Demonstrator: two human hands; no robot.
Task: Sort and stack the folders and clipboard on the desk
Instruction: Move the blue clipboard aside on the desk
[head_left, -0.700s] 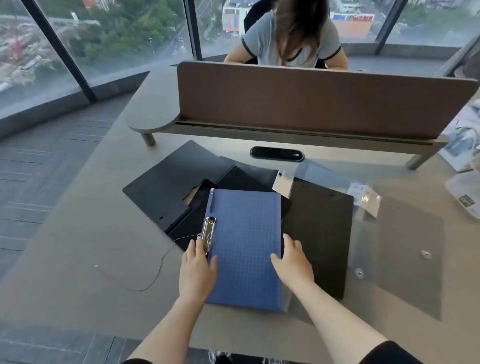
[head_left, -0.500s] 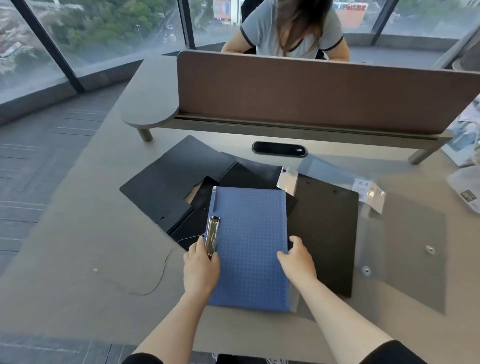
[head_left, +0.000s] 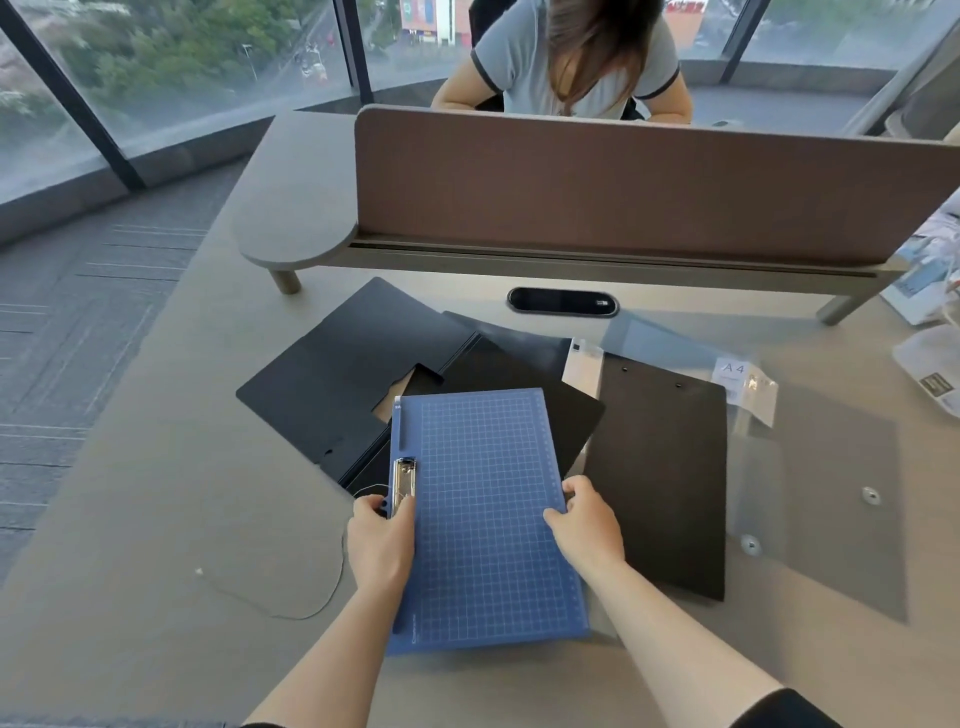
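A blue gridded clipboard (head_left: 480, 499) with a metal clip on its left side lies on top of the pile, in front of me. My left hand (head_left: 382, 545) grips its left edge by the clip. My right hand (head_left: 587, 525) pinches its right edge. Under it lie an opened black folder (head_left: 337, 374), a second black folder (head_left: 524, 395) and a black board (head_left: 665, 467). To the right rests a clear plastic folder (head_left: 831, 483) with snap buttons and an A4 label.
A brown divider panel (head_left: 623, 192) crosses the grey desk (head_left: 156, 519), with a person seated behind it. A black cable port (head_left: 563, 301) sits below the panel. Papers and bags (head_left: 930, 332) lie at the right edge. A thin thread (head_left: 291, 608) curls at the left.
Both hands have closed onto the blue clipboard's side edges, the fingers now curled around them. The clipboard has turned slightly and its near end has come toward me.
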